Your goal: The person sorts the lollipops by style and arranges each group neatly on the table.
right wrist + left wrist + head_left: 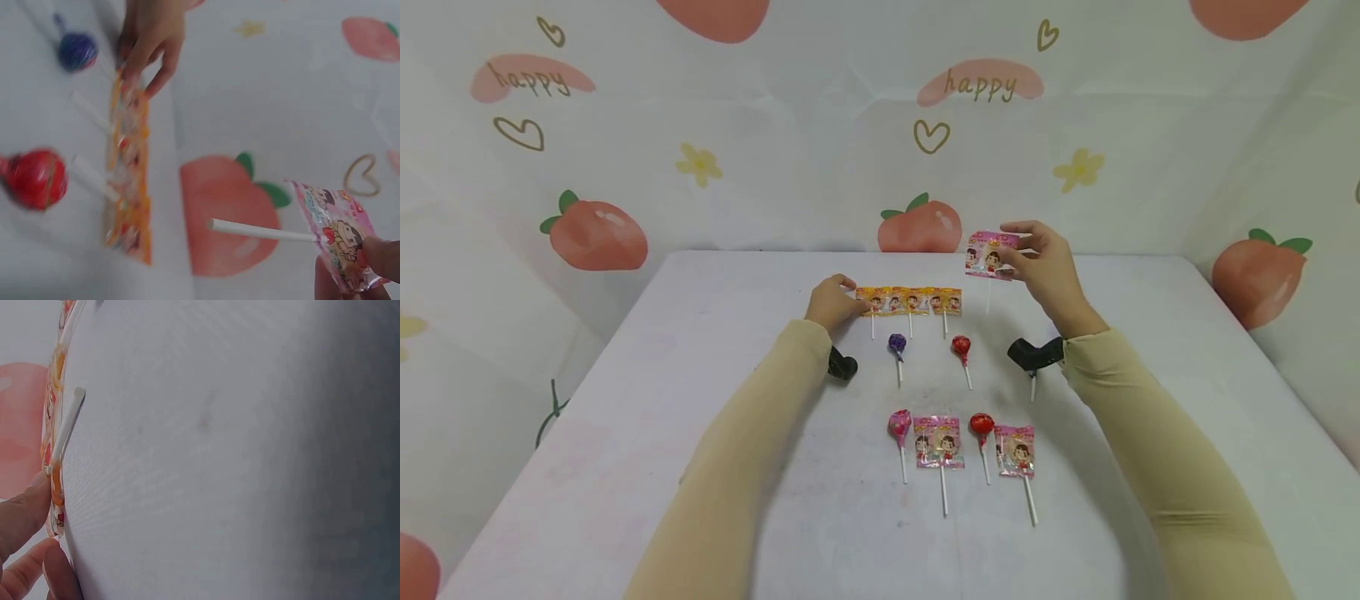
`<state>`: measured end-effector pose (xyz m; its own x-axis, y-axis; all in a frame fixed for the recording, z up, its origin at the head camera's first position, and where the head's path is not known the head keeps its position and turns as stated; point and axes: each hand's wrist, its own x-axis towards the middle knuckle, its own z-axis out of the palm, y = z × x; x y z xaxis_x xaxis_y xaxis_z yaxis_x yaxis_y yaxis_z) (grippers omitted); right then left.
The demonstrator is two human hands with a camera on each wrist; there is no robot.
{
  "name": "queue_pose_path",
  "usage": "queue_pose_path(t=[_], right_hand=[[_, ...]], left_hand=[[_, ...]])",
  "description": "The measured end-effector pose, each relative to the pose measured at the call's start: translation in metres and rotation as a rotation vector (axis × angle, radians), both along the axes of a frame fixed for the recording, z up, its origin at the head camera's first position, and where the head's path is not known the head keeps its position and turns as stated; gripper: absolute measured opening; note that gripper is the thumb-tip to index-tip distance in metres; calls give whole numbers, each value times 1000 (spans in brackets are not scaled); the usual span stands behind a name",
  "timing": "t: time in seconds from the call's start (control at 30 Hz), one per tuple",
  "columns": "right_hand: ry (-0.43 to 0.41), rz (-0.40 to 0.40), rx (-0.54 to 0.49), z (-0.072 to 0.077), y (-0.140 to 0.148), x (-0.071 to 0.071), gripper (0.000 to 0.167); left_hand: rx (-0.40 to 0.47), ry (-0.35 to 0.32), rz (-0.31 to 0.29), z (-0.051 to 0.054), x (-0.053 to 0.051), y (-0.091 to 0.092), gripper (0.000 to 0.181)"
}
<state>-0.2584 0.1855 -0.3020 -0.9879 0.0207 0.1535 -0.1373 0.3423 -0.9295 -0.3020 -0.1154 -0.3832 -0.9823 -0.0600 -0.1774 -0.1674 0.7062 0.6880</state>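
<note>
My right hand (1051,271) pinches a pink-wrapped lollipop (981,253) above the back of the table, its white stick hanging down. In the right wrist view, the thumb and fingers hold this pink packet (342,236) by one side of its wrapper. At the left end of a row of three orange-wrapped lollipops (910,300), my left hand (833,303) grips the edge of the leftmost packet (872,300). The left wrist view has the thumb and fingers at the end of that orange row (55,434). The three orange packets lie side by side, sticks toward me.
A purple lollipop (897,342) and a red one (961,346) lie in front of the orange row; another stick (1033,387) shows under the right wrist's black device (1034,354). Nearer lie a pink ball lollipop (899,424), a red one (981,425) and two pink packets (937,442).
</note>
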Motion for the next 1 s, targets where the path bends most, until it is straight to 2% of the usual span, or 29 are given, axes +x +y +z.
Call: queue_pose_path(t=[0.23,0.5,0.77,1.0], right_hand=[[-46,-70,171,-28,8,-24,37],[-80,-74,341,-44,13,-39,36],[-212,-49,409,-57,10,-48,35],[-258,-8,460,-64,7,-50,35]], left_hand=[[-5,-2,6,0,0,1,49],[-10,5,-1,0,1,1,49],[-13,6,4,-1,-1,0,49],[-9,9,4,-1,0,1,49]])
